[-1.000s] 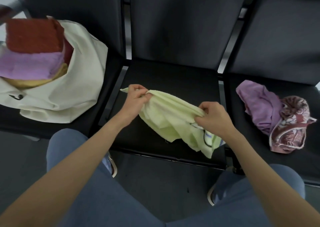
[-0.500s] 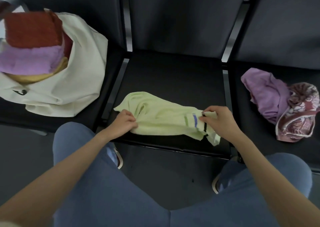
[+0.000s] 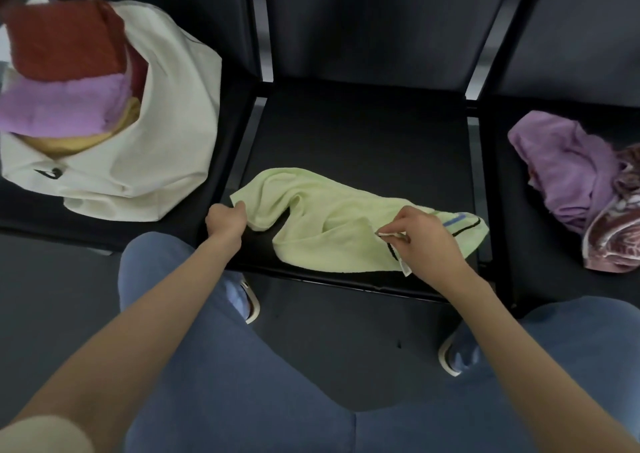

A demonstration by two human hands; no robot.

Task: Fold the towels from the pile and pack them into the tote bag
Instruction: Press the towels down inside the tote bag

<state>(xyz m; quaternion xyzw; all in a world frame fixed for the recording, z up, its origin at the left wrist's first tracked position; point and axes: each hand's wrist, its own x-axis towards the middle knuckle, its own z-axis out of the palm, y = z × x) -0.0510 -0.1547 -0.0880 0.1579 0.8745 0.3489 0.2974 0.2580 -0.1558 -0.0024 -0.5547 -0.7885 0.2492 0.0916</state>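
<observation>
A pale green towel (image 3: 329,220) with blue and black stripes lies rumpled on the middle black seat (image 3: 363,141). My left hand (image 3: 227,220) grips its left corner near the seat's front edge. My right hand (image 3: 422,238) pinches a corner of the towel near the striped end. A cream tote bag (image 3: 166,134) lies on the left seat, holding folded towels: a rust red one (image 3: 65,40) on top, a purple one (image 3: 62,109) below, a yellow one (image 3: 79,141) under that. The pile on the right seat has a crumpled lilac towel (image 3: 568,165) and a maroon patterned one (image 3: 613,234).
Three black chairs stand side by side with tall backs. My knees in blue trousers fill the bottom of the view, with shoes (image 3: 457,352) on the dark floor below the seat's front edge.
The green towel went from held up and bunched to lying spread on the seat. My left hand shifted left with its corner; my right hand took a new pinch near the striped end.
</observation>
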